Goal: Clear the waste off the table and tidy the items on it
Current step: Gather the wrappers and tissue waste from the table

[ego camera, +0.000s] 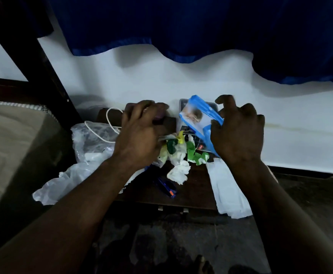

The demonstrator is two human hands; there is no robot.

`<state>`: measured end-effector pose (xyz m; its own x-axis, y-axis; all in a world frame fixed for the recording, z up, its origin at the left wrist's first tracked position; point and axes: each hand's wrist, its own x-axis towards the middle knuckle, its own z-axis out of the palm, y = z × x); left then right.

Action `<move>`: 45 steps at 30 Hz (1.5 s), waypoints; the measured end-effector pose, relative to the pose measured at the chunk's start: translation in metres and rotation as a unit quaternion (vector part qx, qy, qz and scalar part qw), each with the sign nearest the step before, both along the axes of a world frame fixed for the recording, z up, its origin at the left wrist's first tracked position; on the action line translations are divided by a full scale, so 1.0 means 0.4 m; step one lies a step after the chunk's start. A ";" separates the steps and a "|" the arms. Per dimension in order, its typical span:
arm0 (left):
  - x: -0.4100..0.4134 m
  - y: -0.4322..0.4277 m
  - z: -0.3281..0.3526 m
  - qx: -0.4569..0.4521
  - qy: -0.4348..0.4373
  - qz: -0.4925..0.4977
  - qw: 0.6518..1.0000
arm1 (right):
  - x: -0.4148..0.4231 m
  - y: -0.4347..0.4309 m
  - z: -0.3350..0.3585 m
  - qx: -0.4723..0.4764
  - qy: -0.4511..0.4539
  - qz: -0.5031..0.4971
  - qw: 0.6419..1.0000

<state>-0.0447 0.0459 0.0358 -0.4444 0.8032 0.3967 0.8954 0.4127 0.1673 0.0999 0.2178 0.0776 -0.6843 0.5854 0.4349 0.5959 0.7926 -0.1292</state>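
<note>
Bench (193, 196): small, dark wood, rear edge against a white wall (280, 119), beneath a blue curtain (181, 26); a bed (13, 145) stands just beside its left edge. Right grip (239, 133): over the rear right corner, fingers and thumb curled round a blue-and-white packet (199, 115), which is lifted and tilted above the bench, forefinger raised clear of it. Left grip (142, 133): over the rear centre, fingers curled downward, thumb touching a heap of green, white and yellow wrappers (181, 149); too blurred to tell whether it grasps anything. Wrappers: centre of the bench, between the two grips. Crumpled white tissue (178, 173): just in front of the wrappers. Blue pen-like item (165, 186): near the front edge, lying at a slant. Flat white paper packet (229, 190): along the right edge, overhanging the front. Clear plastic bag (90, 143): at the left edge, with a white cable (110, 123) looped across it. White plastic bag (62, 184): hanging off the front left corner.
</note>
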 end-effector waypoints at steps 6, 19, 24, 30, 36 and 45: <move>0.038 0.014 0.012 -0.032 0.039 -0.064 0.997 | -0.039 -0.076 0.007 0.077 0.039 0.169 0.982; -0.064 -0.103 0.040 0.032 0.060 0.099 0.993 | -0.103 -0.148 0.008 0.020 0.266 0.209 0.941; -0.128 -0.185 0.061 0.110 -0.037 0.220 0.969 | -0.133 -0.151 -0.028 -0.112 0.166 0.200 0.959; -0.161 -0.227 0.058 0.135 -0.080 0.226 0.962 | -0.179 -0.263 -0.146 -0.166 -0.209 0.319 0.909; -0.155 -0.224 0.055 0.128 -0.049 0.203 0.969 | -0.188 -0.321 -0.207 -0.125 -0.286 0.320 0.894; -0.174 -0.235 0.044 0.158 -0.072 0.222 0.960 | -0.203 -0.261 -0.186 -0.167 -0.074 0.284 0.941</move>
<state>-0.1145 -0.0481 0.0534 -0.7827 0.3722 0.4988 0.6020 0.6561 0.4551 0.0188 0.1133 0.0032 -0.9669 0.1933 0.1663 0.1189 0.9188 -0.3765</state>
